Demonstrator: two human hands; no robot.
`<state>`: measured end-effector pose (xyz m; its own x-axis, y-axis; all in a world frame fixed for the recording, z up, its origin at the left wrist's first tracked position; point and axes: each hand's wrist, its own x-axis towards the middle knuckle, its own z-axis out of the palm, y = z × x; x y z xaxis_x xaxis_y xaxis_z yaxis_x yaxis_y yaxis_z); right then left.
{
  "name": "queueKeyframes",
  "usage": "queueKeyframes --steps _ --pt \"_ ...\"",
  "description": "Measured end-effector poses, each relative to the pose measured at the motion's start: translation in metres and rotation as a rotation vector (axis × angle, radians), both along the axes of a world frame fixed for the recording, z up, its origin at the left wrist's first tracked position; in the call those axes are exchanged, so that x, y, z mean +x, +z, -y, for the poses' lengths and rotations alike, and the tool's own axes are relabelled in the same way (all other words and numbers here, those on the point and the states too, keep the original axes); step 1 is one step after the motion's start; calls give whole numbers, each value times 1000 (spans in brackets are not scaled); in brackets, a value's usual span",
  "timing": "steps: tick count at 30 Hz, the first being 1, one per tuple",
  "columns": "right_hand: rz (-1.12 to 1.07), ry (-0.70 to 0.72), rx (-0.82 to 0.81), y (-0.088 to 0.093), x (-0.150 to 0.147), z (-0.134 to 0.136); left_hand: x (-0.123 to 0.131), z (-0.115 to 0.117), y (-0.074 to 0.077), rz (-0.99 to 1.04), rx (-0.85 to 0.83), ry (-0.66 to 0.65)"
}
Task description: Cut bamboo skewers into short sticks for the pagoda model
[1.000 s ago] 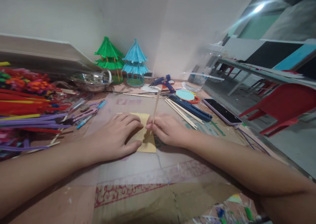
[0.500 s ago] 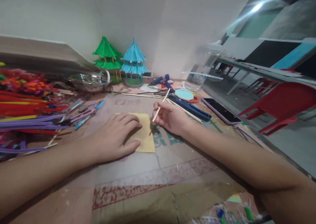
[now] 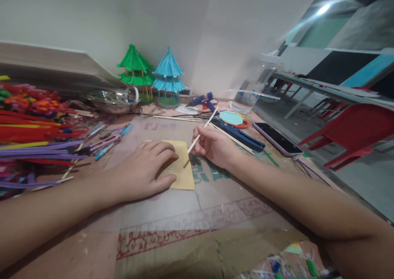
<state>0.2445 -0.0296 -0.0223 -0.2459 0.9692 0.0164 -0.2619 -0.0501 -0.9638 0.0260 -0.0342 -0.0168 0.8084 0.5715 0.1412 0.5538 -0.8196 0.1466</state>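
Note:
My left hand (image 3: 150, 166) lies flat, fingers apart, on a yellow sheet (image 3: 185, 176) that looks like sandpaper, covering its left part. My right hand (image 3: 212, 145) is closed around a thin wooden stick (image 3: 198, 137), pinched between thumb and fingers. The stick slants, its lower tip above the sheet's right edge and its upper end pointing away from me. Behind my right hand, more thin sticks (image 3: 237, 138) lie against a dark blue plier-like tool (image 3: 241, 134).
Pipe cleaners (image 3: 33, 149) heap at the left, beside pink scissors (image 3: 106, 141). Farther back stand a metal bowl (image 3: 112, 100), green (image 3: 135, 67) and blue (image 3: 168, 76) pagoda models, and a blue glue gun (image 3: 206, 101). A phone (image 3: 277, 137) lies near the right table edge.
My right hand has tilted the stick a little, and its lower tip has shifted left over the yellow sheet. My left hand stays put on the sheet.

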Motion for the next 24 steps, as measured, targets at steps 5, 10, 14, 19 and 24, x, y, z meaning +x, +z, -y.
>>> queueKeyframes --steps 5,10,14,19,24 --pt "428 15 427 4 12 -2 -1 1 2 15 14 -6" --pt "1313 166 1047 20 38 -10 -2 2 2 14 14 -9" --pt "1608 48 1121 22 51 -19 -4 3 1 33 23 -8" --pt "1669 -107 1023 19 47 -30 -5 4 0 64 15 -3" --pt "1785 -15 909 28 26 -56 -5 5 -1 60 -9 4"
